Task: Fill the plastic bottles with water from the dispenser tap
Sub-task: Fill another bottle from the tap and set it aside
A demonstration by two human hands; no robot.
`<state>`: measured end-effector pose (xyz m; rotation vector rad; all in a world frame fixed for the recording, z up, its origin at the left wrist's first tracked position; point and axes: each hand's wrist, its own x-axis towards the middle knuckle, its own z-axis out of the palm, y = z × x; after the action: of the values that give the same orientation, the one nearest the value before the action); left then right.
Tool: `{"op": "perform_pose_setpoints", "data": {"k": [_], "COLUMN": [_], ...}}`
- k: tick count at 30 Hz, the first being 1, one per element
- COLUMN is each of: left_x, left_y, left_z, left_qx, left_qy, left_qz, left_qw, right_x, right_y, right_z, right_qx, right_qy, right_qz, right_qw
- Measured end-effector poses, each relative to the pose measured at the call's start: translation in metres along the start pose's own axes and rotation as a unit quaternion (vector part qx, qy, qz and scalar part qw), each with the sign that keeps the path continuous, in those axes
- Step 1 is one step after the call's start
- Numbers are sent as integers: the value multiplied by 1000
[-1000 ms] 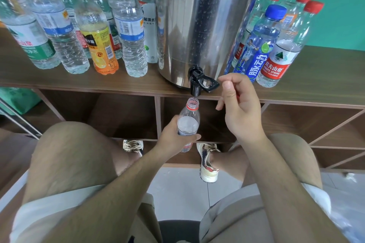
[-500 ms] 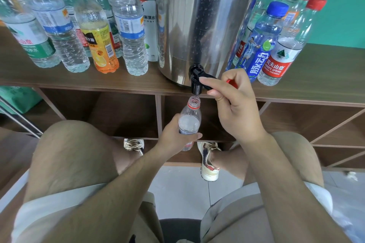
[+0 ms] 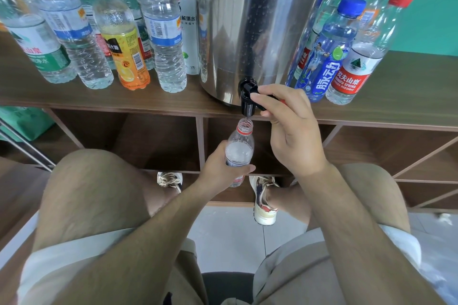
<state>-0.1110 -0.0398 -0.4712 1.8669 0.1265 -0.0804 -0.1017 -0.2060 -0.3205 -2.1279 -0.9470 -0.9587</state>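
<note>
A steel water dispenser [image 3: 252, 27] stands on the wooden shelf [image 3: 409, 96], its black tap [image 3: 246, 96] hanging over the front edge. My left hand [image 3: 220, 171] grips an uncapped clear bottle [image 3: 240, 148] with a red neck ring, its mouth right under the spout. A thin stream of water runs from the spout into the bottle. My right hand [image 3: 290, 126] grips the black tap lever, and a red cap shows between its fingers.
Several capped bottles [image 3: 163, 32] stand left of the dispenser, among them a yellow-capped orange one [image 3: 121, 39]. More bottles with red and blue caps [image 3: 332, 47] stand to its right. Open cubbies [image 3: 153, 141] lie under the shelf, my knees and shoes in front.
My right hand moved left from beside the tap onto the lever and closed round it. Water now runs into the bottle. My left hand kept the bottle in place.
</note>
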Motion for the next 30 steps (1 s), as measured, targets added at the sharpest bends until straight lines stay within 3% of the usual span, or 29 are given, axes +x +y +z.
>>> {"op": "perform_pose_setpoints", "data": {"k": [30], "left_x": [5], "left_y": [5], "left_z": [-3], "left_qx": [6], "left_qy": [6], "left_qz": [4], "left_qw": [1000], "right_x": [-1], "right_y": [-1], "right_z": [4], "right_qx": [39], "right_qy": [-12], "right_qz": [19], "right_qw": [999]}}
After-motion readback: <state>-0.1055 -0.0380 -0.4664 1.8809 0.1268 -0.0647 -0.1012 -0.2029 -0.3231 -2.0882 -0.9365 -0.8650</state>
